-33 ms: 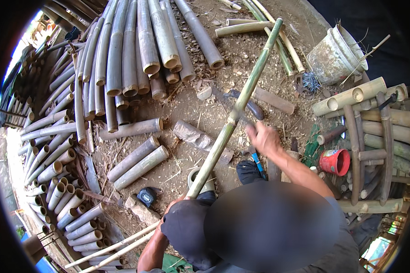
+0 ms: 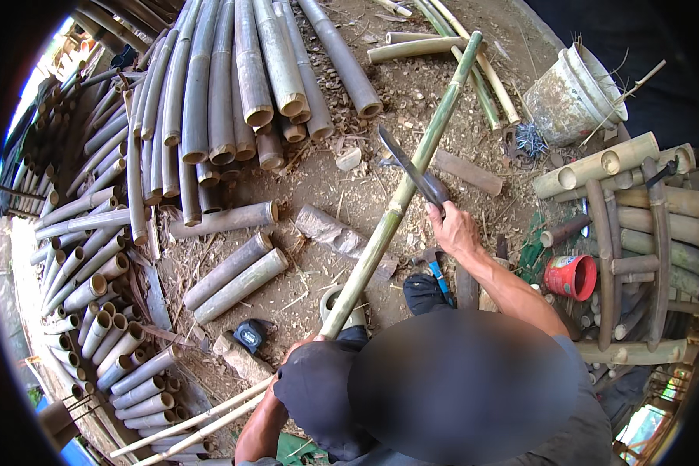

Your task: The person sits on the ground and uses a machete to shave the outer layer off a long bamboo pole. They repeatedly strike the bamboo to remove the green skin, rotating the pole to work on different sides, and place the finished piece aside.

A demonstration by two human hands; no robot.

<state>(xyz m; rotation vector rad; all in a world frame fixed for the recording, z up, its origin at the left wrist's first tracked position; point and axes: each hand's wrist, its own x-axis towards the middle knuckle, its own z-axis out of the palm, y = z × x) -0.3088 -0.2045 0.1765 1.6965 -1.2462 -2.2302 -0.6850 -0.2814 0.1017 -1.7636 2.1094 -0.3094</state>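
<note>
A long green bamboo pole (image 2: 380, 231) slants from my lap toward the far right. My left hand (image 2: 300, 351), partly hidden behind my knee, is closed around its near end. In my right hand (image 2: 457, 233), the fingers grip a large dark-bladed knife (image 2: 398, 149) by its handle. The blade points to the far left and crosses over the pole in this view, just beyond a node; whether it touches cannot be told. Behind the knife, a dark object on the ground is partly covered.
Grey bamboo lengths (image 2: 245, 78) are stacked at the far left, with shorter pieces (image 2: 116, 334) below. A hammer (image 2: 439, 276) and tape measure (image 2: 250, 335) lie near my feet. To the right stand a dirty white bucket (image 2: 563, 101), a red pail (image 2: 568, 277) and a bamboo rack (image 2: 613, 264).
The knife was blurred, its blade low across the node; now it is sharp and farther up the pole. My right hand has shifted slightly, while the pole and left hand stay in place.
</note>
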